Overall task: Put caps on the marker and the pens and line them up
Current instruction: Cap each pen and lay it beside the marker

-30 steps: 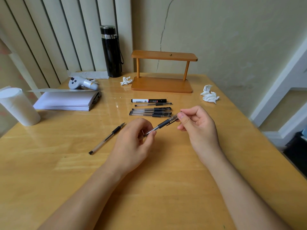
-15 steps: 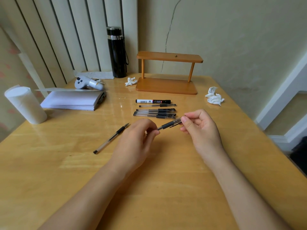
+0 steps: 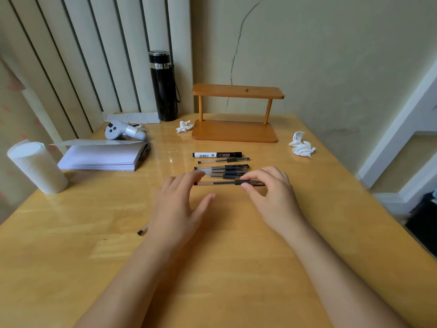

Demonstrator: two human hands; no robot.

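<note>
A black-and-white marker [image 3: 217, 154] lies capped at the far end of a row on the wooden table [image 3: 236, 268]. Behind it come one thin pen [image 3: 223, 160] and a tight bunch of capped pens [image 3: 222, 170]. Just in front of that bunch, a capped pen [image 3: 220, 183] lies level and parallel to the row. My right hand [image 3: 272, 197] pinches its right end between thumb and forefinger. My left hand [image 3: 177, 204] is open, with straight fingers by the pen's left end. One more pen [image 3: 142, 230] pokes out from under my left wrist, mostly hidden.
At the back stand a black flask [image 3: 163, 88] and a small wooden shelf [image 3: 234, 129]. Crumpled tissues [image 3: 301, 147] lie at the right. A stack of paper [image 3: 104, 157], a white controller [image 3: 123, 131] and a paper roll [image 3: 37, 166] sit at the left.
The pen went from a slant between both hands to level, down by the row. My left hand let go of it and opened. My right hand still pinches it.
</note>
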